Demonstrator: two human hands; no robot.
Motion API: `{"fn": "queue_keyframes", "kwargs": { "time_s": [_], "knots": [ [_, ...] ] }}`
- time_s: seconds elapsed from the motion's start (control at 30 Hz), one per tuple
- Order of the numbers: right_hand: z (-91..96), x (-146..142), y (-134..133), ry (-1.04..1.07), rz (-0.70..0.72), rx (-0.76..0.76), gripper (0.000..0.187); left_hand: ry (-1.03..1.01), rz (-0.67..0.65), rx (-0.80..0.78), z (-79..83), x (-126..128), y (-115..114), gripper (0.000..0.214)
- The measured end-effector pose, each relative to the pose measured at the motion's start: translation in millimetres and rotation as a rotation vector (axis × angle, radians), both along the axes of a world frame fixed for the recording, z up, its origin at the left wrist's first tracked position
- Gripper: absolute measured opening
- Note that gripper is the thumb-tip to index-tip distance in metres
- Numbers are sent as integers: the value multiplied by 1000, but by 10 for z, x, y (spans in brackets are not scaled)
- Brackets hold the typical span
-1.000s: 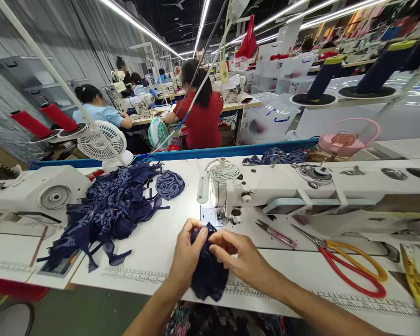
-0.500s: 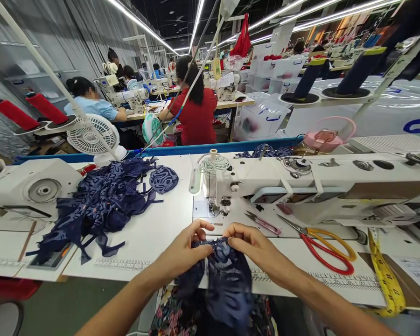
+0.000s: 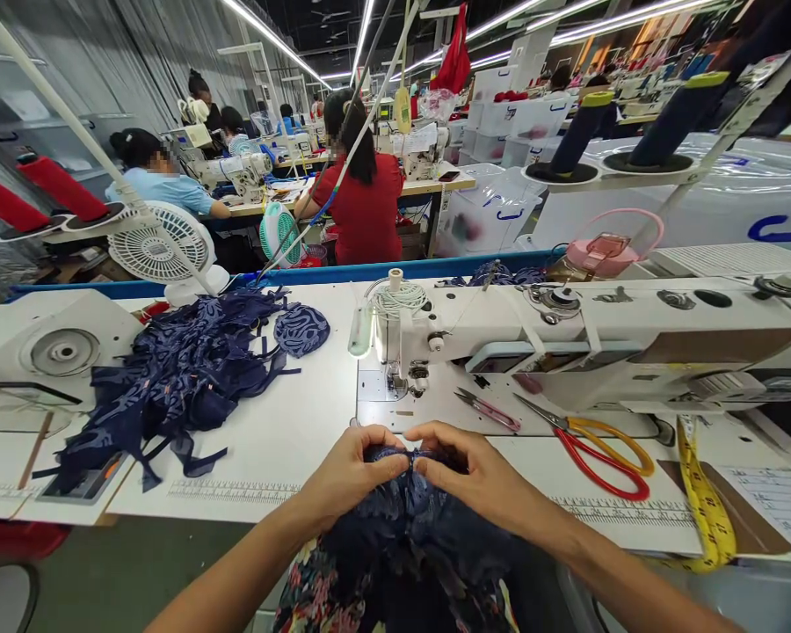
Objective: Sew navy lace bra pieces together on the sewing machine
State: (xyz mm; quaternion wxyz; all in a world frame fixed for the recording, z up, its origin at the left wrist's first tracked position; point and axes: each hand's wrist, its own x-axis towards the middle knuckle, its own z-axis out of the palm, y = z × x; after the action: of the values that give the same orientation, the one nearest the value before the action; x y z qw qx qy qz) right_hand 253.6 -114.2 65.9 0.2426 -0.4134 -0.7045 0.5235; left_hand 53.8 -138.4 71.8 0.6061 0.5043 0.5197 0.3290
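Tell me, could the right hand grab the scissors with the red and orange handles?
Probably yes: the scissors lie on that side, handles uncovered, though the right hand must let go of the navy fabric first.

Person is wearing dark clothes (image 3: 326, 607) | red and pale flowers (image 3: 298, 576) are showing | both arms (image 3: 250, 563) are showing bare

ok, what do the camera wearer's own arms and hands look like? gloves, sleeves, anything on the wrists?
Left hand and right hand: no gloves. Forearms show no sleeves; upper arms are out of view. No watch, bracelet, ring, cable or marking that I can see. Dark floral cloth with red and pale flowers shows below, probably clothing.
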Motion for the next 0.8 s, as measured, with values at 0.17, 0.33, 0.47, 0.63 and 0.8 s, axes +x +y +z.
{"fn": "queue_keyframes", "kwargs": {
  "time_s": [0.17,0.33,0.47,0.63,0.8],
  "knots": [
    [32,-71,35,-26,-6,-19,19,-4,14,13,-38,0,-10,21],
    [-8,-158,46,-56,4,-10,19,-25,22,2,-99,-98,-35,21],
    [-227,-241,124,-52,-26,88,26,160,25,171,-63,-309,154,15],
    [-669,-317,344,-61,-109,250,41,457,245,421,119,-794,801,11],
    [-929,-340,448,-119,-169,367,39,732,604,459,150,-1440,1266,30]
  ]
}}
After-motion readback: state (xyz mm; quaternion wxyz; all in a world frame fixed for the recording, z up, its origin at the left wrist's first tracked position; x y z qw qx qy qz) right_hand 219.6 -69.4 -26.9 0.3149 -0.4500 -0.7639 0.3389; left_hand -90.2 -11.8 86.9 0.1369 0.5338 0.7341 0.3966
